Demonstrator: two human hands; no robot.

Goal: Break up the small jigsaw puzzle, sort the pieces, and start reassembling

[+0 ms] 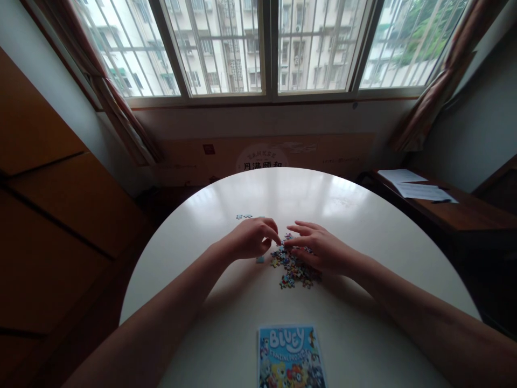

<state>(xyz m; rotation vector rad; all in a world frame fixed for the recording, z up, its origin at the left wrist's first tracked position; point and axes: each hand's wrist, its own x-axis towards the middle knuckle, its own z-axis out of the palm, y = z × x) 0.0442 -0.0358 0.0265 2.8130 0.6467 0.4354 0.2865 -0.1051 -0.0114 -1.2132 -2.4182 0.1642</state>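
Observation:
A heap of small, multicoloured puzzle pieces [294, 272] lies on the round white table [181, 334]. At the heap's left edge is my left hand [254, 237], its index finger reaching to the pieces and the other fingers curled; whether it pinches a piece is too small to tell. My right hand [319, 245] rests over the heap's upper right part with its fingers spread. A few light blue pieces [260, 260] show beneath and beside my left hand. Farther back, a few joined pieces [244, 216] lie apart from the heap.
A blue picture sheet or box reading "BLUEY" [290, 355] lies at the table's near side. On the right, a brown side table [476, 210] holds papers [420, 189] and a pen. Beyond the white table stand a large printed box [177, 156] and a barred window.

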